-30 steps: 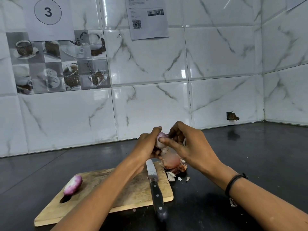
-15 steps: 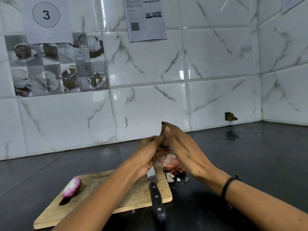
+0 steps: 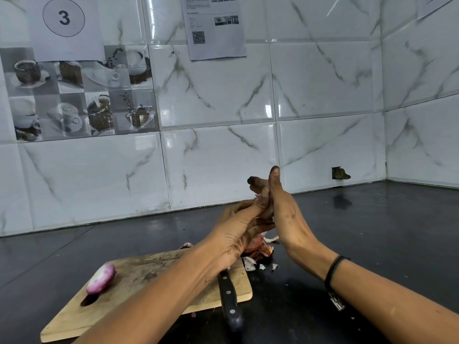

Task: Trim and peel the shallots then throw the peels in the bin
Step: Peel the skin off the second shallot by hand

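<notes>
My left hand and my right hand are pressed together above the counter, behind the board. Between them is a shallot; only a small pink bit shows by my left thumb. My left hand's fingers curl round it. My right hand stands edge-up with its fingers mostly straight against it. A peeled pink shallot lies on the left of the wooden cutting board. A pile of reddish peels sits on the counter just under my hands. No bin is in view.
A black-handled knife lies on the board's right edge, with its handle pointing toward me and over the edge. The black counter runs back to a tiled wall and a corner at the right.
My right hand went from pinching at the shallot to standing straight-fingered against it. Both hands rose a little and closed together, hiding most of the shallot.
</notes>
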